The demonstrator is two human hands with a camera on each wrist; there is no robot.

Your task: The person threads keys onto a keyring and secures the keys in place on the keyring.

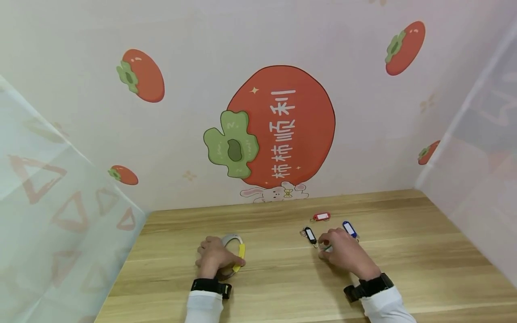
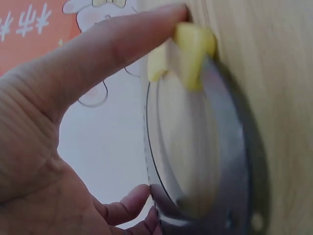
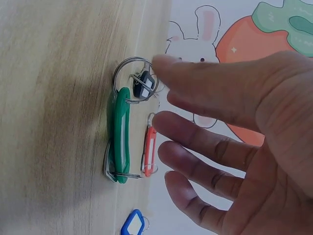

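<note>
My left hand [image 1: 214,255] grips a flat metal ring [image 2: 234,142] with a yellow sleeve [image 2: 195,54] on one side. The thumb lies along the yellow sleeve while the fingertips reach the ring's opposite edge. Low over the table, my right hand [image 1: 347,253] has its fingers loosely bent and apart. A green key tag [image 3: 122,137] is in front of them, its wire ring [image 3: 117,81] overlapped by the thumb tip in the right wrist view; the hand largely hides this tag from the head camera. Just left of the right fingertips lies a black key tag [image 1: 310,235].
A red key tag [image 1: 322,217] lies farther back on the wooden table [image 1: 274,287], and a blue key tag [image 1: 349,229] sits just beyond the right hand. Printed sheets form a back wall [image 1: 181,116] and sides around the table.
</note>
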